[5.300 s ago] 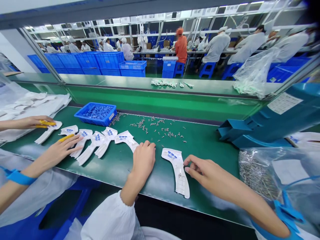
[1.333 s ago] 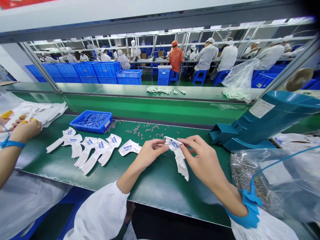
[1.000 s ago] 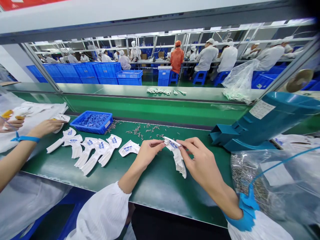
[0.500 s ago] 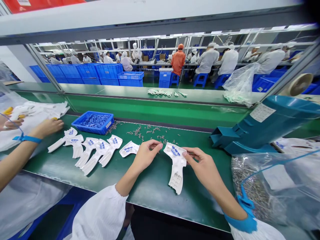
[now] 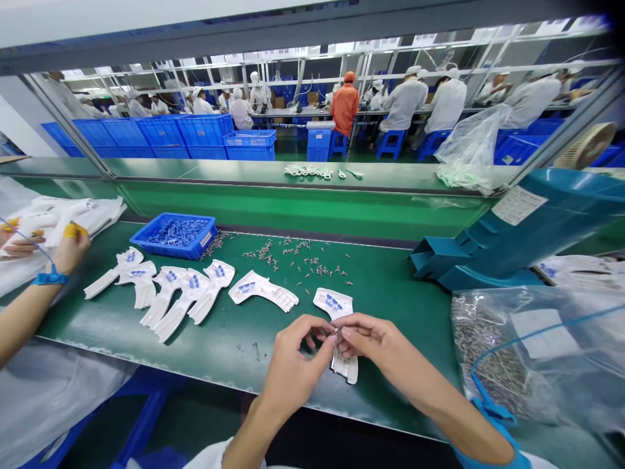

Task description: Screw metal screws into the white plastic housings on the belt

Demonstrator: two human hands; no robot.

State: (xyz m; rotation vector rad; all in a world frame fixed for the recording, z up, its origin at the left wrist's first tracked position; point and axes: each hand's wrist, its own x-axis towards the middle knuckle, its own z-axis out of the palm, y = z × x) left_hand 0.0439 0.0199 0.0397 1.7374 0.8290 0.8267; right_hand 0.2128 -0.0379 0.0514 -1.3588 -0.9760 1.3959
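Note:
A white gun-shaped plastic shell [image 5: 333,305] with blue parts in its head lies on the green belt [image 5: 390,293] near the front edge. My left hand [image 5: 295,365] and my right hand [image 5: 368,339] meet just above its handle, fingertips pinched together on a tiny metal piece, likely a screw [image 5: 336,332]. The shell's handle is partly hidden by my fingers. Loose small screws [image 5: 303,257] are scattered on the belt behind the shell.
A row of several similar white shells [image 5: 166,290] lies to the left, beside a blue tray [image 5: 176,234] of small parts. A co-worker's hand [image 5: 68,251] with yellow fingertips works at far left. A blue machine [image 5: 512,228] and a plastic bag of screws [image 5: 517,352] stand right.
The shell that both my hands held up now lies flat on the belt. My hands have dropped toward the front edge and pinched together over its handle.

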